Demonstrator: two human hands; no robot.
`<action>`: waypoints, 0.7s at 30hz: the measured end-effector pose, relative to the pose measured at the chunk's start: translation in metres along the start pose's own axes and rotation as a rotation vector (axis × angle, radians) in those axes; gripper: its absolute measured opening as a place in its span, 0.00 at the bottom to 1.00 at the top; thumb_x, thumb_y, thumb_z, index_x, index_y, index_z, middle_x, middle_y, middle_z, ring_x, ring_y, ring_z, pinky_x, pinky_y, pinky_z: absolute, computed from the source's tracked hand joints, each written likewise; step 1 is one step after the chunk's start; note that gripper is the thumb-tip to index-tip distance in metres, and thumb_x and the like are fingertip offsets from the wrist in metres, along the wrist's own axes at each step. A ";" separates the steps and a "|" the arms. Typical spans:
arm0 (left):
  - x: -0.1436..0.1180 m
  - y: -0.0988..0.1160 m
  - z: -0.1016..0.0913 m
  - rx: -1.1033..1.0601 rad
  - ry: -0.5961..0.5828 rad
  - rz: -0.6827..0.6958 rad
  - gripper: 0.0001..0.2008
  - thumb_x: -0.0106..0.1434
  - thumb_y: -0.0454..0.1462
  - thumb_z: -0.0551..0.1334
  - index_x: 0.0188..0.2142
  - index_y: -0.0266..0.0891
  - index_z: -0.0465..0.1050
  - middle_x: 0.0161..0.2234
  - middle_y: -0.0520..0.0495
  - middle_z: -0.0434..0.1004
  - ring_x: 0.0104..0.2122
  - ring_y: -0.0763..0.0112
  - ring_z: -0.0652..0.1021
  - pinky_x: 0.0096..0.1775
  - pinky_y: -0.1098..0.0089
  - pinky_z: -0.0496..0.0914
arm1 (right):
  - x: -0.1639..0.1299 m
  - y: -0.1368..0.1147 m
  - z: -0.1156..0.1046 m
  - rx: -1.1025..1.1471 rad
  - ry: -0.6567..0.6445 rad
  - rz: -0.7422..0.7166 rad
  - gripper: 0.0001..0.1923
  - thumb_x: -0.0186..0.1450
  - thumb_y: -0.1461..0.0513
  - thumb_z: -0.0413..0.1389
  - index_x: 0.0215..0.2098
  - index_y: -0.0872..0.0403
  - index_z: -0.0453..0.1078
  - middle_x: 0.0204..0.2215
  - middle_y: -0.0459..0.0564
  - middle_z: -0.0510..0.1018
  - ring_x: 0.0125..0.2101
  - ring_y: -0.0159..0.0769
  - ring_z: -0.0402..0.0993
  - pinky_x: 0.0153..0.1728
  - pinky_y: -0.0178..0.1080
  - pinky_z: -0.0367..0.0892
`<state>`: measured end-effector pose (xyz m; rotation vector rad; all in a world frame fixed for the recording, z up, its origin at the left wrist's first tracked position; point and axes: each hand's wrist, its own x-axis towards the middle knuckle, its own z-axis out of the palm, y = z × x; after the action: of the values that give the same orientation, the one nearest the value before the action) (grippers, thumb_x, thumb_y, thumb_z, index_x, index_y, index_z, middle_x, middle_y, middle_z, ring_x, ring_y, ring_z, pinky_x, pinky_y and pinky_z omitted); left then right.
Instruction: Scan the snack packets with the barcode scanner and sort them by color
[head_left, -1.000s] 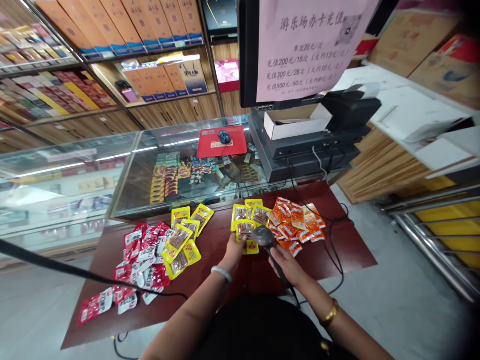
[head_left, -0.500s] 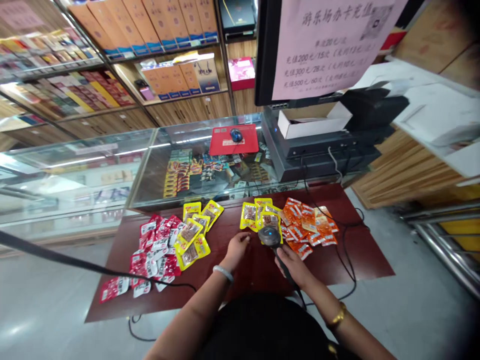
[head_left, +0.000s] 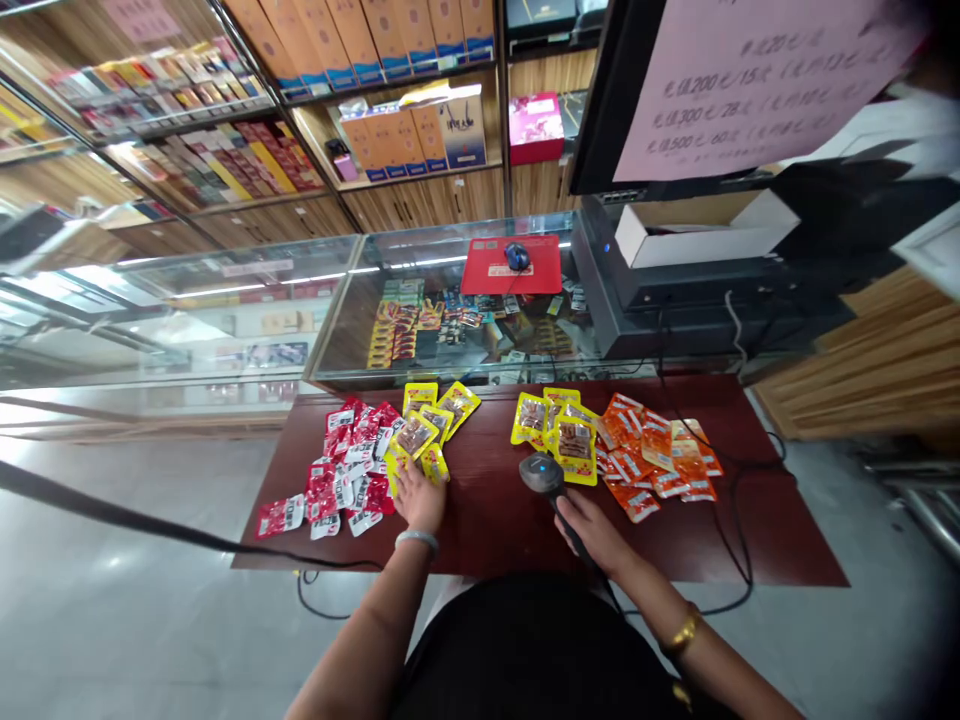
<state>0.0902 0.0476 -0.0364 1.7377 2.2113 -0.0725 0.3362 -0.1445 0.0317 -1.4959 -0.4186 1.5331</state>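
My left hand lies with fingers spread over the lowest of the left yellow snack packets, covering part of it. Beside that pile are red-and-white snack packets. In my right hand is a black barcode scanner, its head pointing away from me above the dark red tabletop. Just past the scanner head is a second group of yellow snack packets. Orange snack packets lie to the right of these.
A glass display counter stands behind the table, with a red mouse pad and a blue mouse on top. At right are a dark cash register base and a white open box. Black cables trail over the table's right side.
My left hand has moved left from the middle of the table onto the left yellow packets, its fingers now spread. My right hand keeps hold of the scanner. The view has shifted left.
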 end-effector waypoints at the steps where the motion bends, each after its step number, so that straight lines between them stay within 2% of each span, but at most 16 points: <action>1: -0.006 -0.002 0.003 0.032 -0.017 0.057 0.44 0.62 0.51 0.61 0.70 0.33 0.46 0.71 0.27 0.44 0.69 0.43 0.51 0.64 0.46 0.52 | 0.001 0.001 0.003 -0.005 -0.012 0.000 0.29 0.58 0.36 0.56 0.35 0.51 0.62 0.17 0.35 0.64 0.14 0.25 0.56 0.15 0.29 0.54; 5: -0.040 -0.004 0.015 0.144 -0.011 0.274 0.42 0.65 0.50 0.58 0.70 0.29 0.47 0.69 0.21 0.46 0.69 0.41 0.53 0.64 0.49 0.52 | 0.008 0.002 0.015 -0.032 -0.076 -0.001 0.30 0.58 0.35 0.55 0.35 0.51 0.62 0.15 0.34 0.62 0.13 0.24 0.54 0.14 0.29 0.51; 7: -0.057 -0.001 0.017 0.167 -0.019 0.343 0.41 0.66 0.49 0.58 0.71 0.32 0.48 0.69 0.22 0.47 0.68 0.42 0.55 0.63 0.49 0.54 | 0.010 0.001 0.020 -0.049 -0.102 -0.003 0.30 0.58 0.35 0.55 0.34 0.51 0.62 0.14 0.34 0.62 0.13 0.24 0.54 0.14 0.29 0.50; 10: -0.067 0.004 0.013 0.166 -0.040 0.436 0.34 0.68 0.43 0.56 0.70 0.36 0.52 0.69 0.27 0.52 0.63 0.47 0.65 0.60 0.52 0.59 | 0.013 0.000 0.024 -0.067 -0.120 -0.006 0.29 0.58 0.35 0.56 0.33 0.51 0.62 0.15 0.35 0.63 0.13 0.25 0.55 0.14 0.30 0.51; 14: -0.055 0.015 -0.004 0.132 -0.098 0.503 0.26 0.67 0.37 0.57 0.64 0.41 0.63 0.62 0.36 0.67 0.56 0.55 0.72 0.56 0.59 0.64 | 0.013 0.000 0.023 -0.074 -0.121 0.000 0.30 0.57 0.34 0.55 0.35 0.51 0.62 0.14 0.34 0.61 0.14 0.26 0.55 0.14 0.30 0.51; 19: -0.035 0.039 -0.011 0.172 -0.212 0.613 0.24 0.60 0.41 0.67 0.55 0.40 0.71 0.53 0.38 0.74 0.55 0.54 0.72 0.55 0.61 0.63 | 0.009 0.003 0.016 -0.091 -0.105 0.003 0.30 0.57 0.34 0.56 0.35 0.51 0.62 0.15 0.34 0.61 0.14 0.26 0.55 0.14 0.30 0.51; 21: -0.032 0.048 -0.009 0.179 -0.282 0.586 0.22 0.57 0.42 0.69 0.49 0.37 0.73 0.48 0.36 0.76 0.52 0.53 0.74 0.53 0.61 0.65 | 0.007 0.004 0.013 -0.099 -0.092 0.007 0.30 0.57 0.35 0.56 0.35 0.51 0.62 0.15 0.35 0.61 0.14 0.26 0.56 0.14 0.30 0.51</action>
<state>0.1401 0.0320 -0.0114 2.2430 1.4747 -0.3589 0.3242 -0.1371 0.0270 -1.5075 -0.5504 1.6107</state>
